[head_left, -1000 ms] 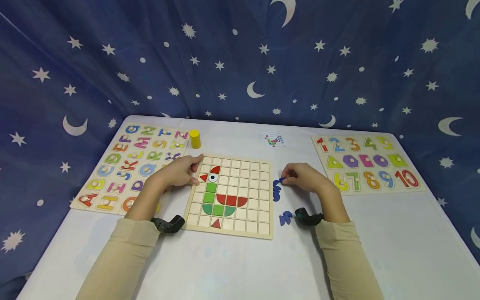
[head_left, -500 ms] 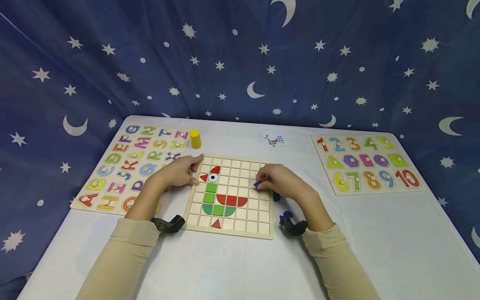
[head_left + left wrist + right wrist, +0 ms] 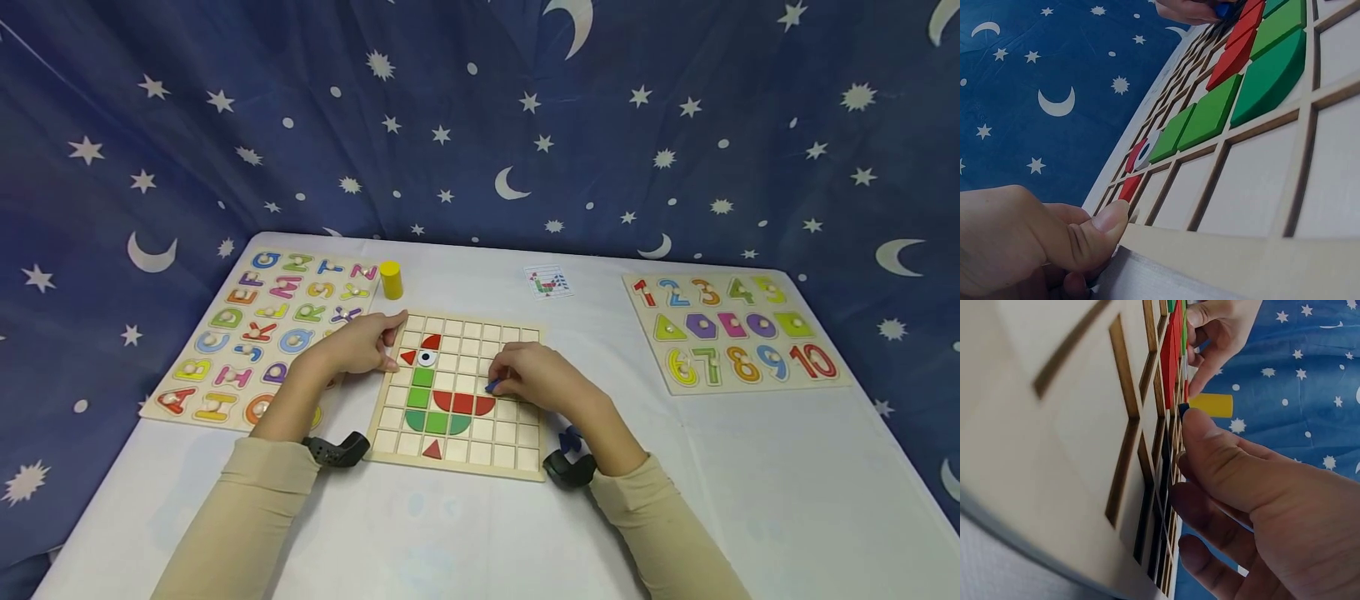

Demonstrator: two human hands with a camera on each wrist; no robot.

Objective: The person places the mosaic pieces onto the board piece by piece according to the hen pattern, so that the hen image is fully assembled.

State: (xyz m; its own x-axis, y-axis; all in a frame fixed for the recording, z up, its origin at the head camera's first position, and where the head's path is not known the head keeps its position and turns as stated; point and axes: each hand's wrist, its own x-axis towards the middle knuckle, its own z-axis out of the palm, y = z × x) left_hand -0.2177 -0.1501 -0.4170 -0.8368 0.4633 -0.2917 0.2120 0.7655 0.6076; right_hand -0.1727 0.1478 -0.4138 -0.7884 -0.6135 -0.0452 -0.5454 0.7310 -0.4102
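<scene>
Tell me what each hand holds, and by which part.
Right hand: a small blue piece, pinched; the gripped part is hidden. Left hand: the grid board, by its left rim near the far corner.

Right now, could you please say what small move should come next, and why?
I'd probably have the right hand lower the blue piece into the grid board near the rightmost red quarter-circle: it is pinched close by, the left hand holds the board's edge, and the picture card shows blue shapes at its right.
</scene>
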